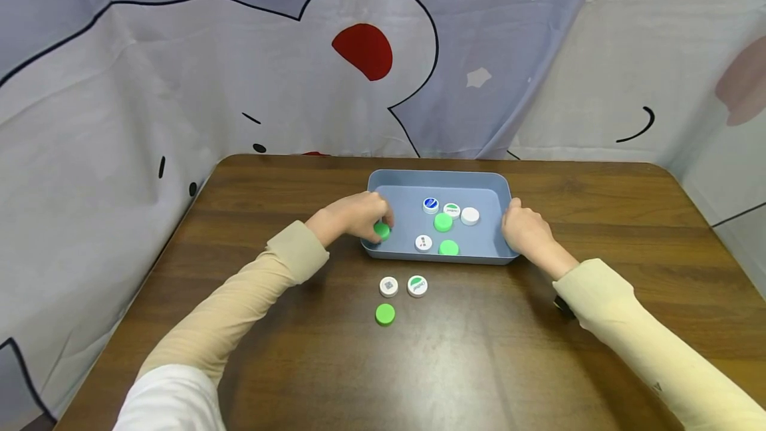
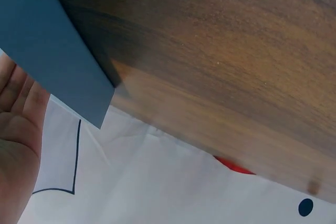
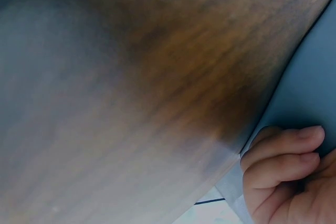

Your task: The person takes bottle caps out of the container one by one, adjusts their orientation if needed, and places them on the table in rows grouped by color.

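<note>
A shallow blue-grey tray (image 1: pixel 439 259) lies on the wooden table with several round bottle caps in it. Over its left end reaches my left hand (image 1: pixel 356 213), thumb and fingers around a green cap (image 1: pixel 382 231). In the left wrist view the tray's wall (image 2: pixel 63 56) hides the fingertips of the left hand (image 2: pixel 18 129). My right hand (image 1: pixel 526 230) holds the tray's right rim; the right wrist view has its fingers (image 3: pixel 281 166) curled beside the tray. Inside lie green caps (image 1: pixel 443 222), a plain white cap (image 1: pixel 469 216) and printed caps (image 1: pixel 423 243).
In front of the tray, on the table (image 1: pixel 287 378), sit a white cap with a square print (image 1: pixel 389 287), a white-and-green cap (image 1: pixel 417 286) and a green cap (image 1: pixel 385 314). A patterned curtain (image 1: pixel 239 72) hangs behind the table's far edge.
</note>
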{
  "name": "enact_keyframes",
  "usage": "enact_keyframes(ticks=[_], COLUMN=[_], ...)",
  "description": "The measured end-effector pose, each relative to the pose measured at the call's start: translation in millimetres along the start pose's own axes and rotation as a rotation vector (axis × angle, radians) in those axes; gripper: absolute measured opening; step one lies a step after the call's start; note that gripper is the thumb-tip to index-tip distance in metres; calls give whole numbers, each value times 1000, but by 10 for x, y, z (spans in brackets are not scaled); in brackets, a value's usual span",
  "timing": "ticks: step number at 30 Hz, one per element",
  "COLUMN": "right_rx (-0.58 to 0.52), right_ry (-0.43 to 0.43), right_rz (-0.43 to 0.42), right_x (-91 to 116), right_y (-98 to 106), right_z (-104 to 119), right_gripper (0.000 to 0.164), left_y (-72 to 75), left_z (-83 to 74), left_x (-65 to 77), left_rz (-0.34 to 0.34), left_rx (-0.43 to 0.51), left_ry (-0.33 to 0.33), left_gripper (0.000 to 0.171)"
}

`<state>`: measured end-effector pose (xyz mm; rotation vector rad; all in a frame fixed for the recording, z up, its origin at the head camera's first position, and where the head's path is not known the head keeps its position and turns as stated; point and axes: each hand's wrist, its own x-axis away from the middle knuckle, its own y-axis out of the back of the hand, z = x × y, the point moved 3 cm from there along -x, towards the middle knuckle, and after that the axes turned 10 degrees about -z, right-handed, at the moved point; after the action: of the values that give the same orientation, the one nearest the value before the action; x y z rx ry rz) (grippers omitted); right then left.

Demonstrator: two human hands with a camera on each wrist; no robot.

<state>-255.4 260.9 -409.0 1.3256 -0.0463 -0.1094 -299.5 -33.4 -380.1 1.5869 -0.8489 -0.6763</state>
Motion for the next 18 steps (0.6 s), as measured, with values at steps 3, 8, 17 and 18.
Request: enact_keyframes(ticks=[3, 8, 17, 18], right_rx=[2, 6, 1, 1], right_ry=[2, 5, 6, 6], right_rz=[-5, -7, 0, 1], right_x=[-8, -15, -12, -12], right_y=[-7, -9, -12, -12], right_z=[0, 2, -12, -10], right_gripper=[32, 32, 32, 32], left_y=[-14, -21, -7, 0], left_z=[7, 6, -27, -34], left_x=[7, 22, 43, 47], left_rz=[-14, -36, -94, -102], left_rx=[11, 25, 28, 26], left_ry=[-4, -7, -33, -35], left_gripper=[24, 23, 22, 22])
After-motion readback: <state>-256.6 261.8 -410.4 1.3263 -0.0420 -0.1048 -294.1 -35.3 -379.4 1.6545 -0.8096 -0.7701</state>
